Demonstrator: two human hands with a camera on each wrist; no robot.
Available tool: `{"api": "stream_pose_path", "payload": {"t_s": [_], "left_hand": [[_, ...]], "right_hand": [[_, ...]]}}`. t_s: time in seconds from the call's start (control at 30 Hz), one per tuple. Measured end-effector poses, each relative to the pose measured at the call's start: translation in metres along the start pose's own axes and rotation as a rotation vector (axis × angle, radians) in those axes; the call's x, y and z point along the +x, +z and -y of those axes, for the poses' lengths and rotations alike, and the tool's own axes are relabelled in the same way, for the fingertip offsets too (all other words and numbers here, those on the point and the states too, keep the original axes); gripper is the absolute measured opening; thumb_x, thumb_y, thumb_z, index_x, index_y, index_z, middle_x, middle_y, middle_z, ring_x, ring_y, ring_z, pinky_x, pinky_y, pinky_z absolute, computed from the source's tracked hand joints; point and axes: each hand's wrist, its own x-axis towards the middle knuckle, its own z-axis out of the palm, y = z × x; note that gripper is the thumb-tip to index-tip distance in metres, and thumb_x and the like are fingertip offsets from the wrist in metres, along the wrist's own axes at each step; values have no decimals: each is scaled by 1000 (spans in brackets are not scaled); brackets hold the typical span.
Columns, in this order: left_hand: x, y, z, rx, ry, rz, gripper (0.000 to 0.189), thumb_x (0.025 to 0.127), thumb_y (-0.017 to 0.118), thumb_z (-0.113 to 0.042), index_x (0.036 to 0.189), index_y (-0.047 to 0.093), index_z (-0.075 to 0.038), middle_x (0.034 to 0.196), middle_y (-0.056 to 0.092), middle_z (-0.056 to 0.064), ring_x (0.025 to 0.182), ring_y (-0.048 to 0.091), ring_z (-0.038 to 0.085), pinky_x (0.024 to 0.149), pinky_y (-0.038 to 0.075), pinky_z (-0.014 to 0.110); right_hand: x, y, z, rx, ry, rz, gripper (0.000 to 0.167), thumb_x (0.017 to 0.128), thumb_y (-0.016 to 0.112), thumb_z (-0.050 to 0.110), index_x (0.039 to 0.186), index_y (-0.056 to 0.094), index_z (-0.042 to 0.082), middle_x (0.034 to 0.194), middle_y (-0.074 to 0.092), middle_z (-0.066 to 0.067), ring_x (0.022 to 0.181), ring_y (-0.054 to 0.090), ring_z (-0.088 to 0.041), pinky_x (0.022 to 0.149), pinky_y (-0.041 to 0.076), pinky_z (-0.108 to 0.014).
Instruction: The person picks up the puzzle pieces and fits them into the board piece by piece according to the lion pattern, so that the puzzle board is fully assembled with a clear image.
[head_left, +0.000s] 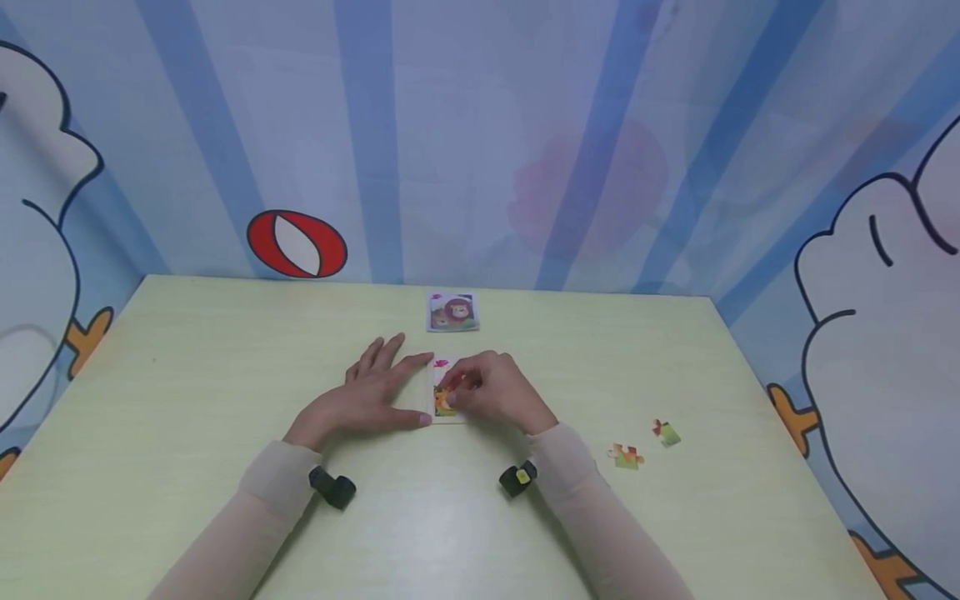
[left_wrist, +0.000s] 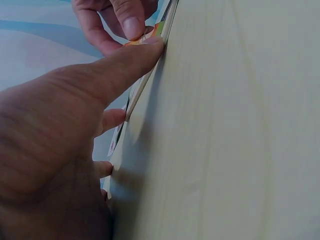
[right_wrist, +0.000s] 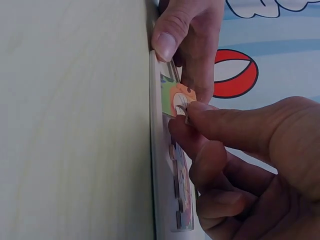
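Note:
A small white-bordered jigsaw board [right_wrist: 156,130] lies on the table in front of the person, with several pieces set in it along one side. The right hand [head_left: 495,392] pinches a green and orange puzzle piece [right_wrist: 170,100] between thumb and index finger. That piece is tilted over the board's recess, its green edge low at the frame. The left hand [head_left: 367,396] is spread, its thumb on the board's near left corner and its index fingertip at the far left corner. In the head view the right hand covers much of the board.
Beyond the board lies a square picture [head_left: 452,312] with a lion. Two loose puzzle pieces are on the right of the table [head_left: 750,500]: an orange and green one [head_left: 626,457] and a red and green one [head_left: 666,432]. A printed curtain [head_left: 465,150] hangs behind the table.

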Motion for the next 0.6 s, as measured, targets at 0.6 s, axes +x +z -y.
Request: {"api": "stream_pose_path", "payload": {"t_s": [0.6], "left_hand": [[-2,-1,-1,3,6,1,94,92,76,-59,170,31,-32,183,-1,17,167,-8,52,126,8,83]], "right_hand": [[-2,11,2,-136,0,-50,15,95,78,11,109,83,15,82,71,1,73,56,-10,69,42,-24]]}}
